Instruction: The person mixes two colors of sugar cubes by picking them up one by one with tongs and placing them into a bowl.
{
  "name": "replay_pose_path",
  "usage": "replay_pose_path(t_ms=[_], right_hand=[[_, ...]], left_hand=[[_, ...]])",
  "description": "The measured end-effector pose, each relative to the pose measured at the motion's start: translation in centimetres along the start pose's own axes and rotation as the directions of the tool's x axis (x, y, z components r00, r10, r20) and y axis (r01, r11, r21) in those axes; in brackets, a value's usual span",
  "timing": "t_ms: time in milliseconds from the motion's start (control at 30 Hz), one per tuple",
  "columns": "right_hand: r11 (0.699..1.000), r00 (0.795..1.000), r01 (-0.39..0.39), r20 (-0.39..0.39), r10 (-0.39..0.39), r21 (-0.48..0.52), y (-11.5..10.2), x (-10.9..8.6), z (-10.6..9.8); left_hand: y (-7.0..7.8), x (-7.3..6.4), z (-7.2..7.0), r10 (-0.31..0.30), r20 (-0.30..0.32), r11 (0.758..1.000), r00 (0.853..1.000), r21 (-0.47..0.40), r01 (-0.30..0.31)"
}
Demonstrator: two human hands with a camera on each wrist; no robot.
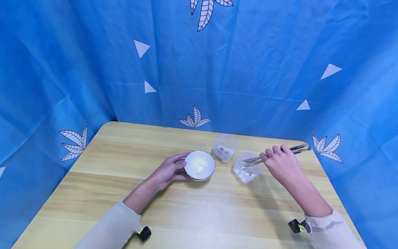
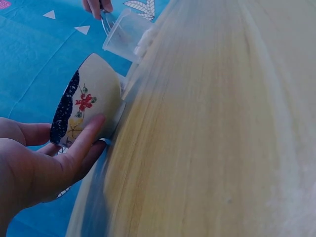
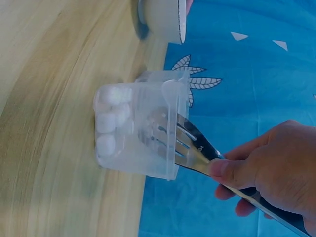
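In the head view my left hand (image 1: pixel 170 170) grips a white bowl (image 1: pixel 202 157) by its left side, thumb near the rim. A floral pattern and dark rim band mark the bowl's outside (image 2: pixel 96 98) in the left wrist view. Small pale pieces (image 1: pixel 199 171) lie inside it. My right hand (image 1: pixel 280 160) holds metal tongs (image 1: pixel 253 161), whose slotted ends reach down into a clear plastic container (image 3: pixel 136 153). Rounded white lumps (image 3: pixel 105 122) sit on that container's bottom. Whether the tong tips pinch a lump, I cannot tell.
Just behind, between bowl and front container, stands a second clear container (image 1: pixel 228 139) with a few small brownish and pale pieces in it. All of this is on a light wooden table (image 1: pixel 199 214). A blue patterned curtain (image 1: pixel 264 62) hangs along its back and sides.
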State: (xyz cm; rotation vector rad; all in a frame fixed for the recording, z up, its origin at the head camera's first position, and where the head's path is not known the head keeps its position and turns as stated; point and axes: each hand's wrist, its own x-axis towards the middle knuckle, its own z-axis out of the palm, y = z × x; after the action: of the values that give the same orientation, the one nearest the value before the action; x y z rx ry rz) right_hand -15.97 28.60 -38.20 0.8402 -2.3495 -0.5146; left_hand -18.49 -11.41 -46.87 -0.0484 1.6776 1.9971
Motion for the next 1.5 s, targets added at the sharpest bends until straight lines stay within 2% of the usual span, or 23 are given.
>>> replay_pose_path(t_ms=[233, 667, 967, 1200, 1500], right_hand=[[1.000, 0.998, -0.003, 0.064, 0.004, -0.005, 0.1, 0.0, 0.4], [1.000, 0.983, -0.010, 0.184, 0.007, 0.015, -0.5, 0.8, 0.9], [1.000, 0.994, 0.002, 0.111, -0.002, -0.002, -0.9, 0.5, 1.5], [1.000, 0.995, -0.016, 0.098, 0.015, 0.006, -0.9, 0.1, 1.3], [0.998, 0.999, -0.045, -0.002, 0.045, 0.033, -0.6, -0.6, 0.7]], left_hand=[[0.1, 0.4, 0.3, 0.000, -0.004, 1.000, 1.000, 0.001, 0.000], [0.0, 0.1, 0.2, -0.004, -0.025, 1.000, 1.000, 0.006, 0.004], [0.0, -0.1, 0.1, 0.008, -0.007, 1.000, 1.000, 0.007, -0.008], [0.0, -0.1, 0.1, 0.017, -0.008, 1.000, 1.000, 0.004, -0.017], [0.0, 0.0, 0.2, 0.002, -0.019, 1.000, 1.000, 0.005, -0.002]])
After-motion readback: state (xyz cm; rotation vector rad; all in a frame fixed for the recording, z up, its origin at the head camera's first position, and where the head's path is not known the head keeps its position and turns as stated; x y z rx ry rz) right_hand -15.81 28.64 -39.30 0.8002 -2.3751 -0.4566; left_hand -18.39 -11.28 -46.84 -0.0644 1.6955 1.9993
